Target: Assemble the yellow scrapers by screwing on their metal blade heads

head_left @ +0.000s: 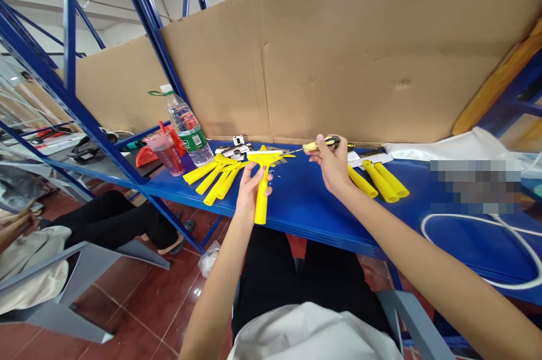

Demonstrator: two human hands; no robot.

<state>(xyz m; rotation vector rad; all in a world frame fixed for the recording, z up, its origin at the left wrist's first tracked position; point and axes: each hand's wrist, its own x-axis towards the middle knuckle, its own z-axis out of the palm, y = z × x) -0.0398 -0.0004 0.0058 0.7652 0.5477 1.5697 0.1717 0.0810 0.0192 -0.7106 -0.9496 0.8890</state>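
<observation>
Left hand (252,186), forearm slanting up from the lower edge, was closed around the smooth tubular handle of a yellow T-shaped tool (261,202), held near-upright at frame centre, crosspiece uppermost. Right hand (333,163), forearm extended from lower right, gripped a cream-and-black screwdriver (312,146), thin shaft pointing left at the crosspiece; tip contact could not be told. Hollow yellow handles (381,182) lay right of centre on the blue tabletop (305,196).

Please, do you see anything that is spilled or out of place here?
Nothing looks spilled. One thing perhaps out of place: a crumpled whitish plastic bag lies on the red tiled floor, like litter, below the blue table.
</observation>
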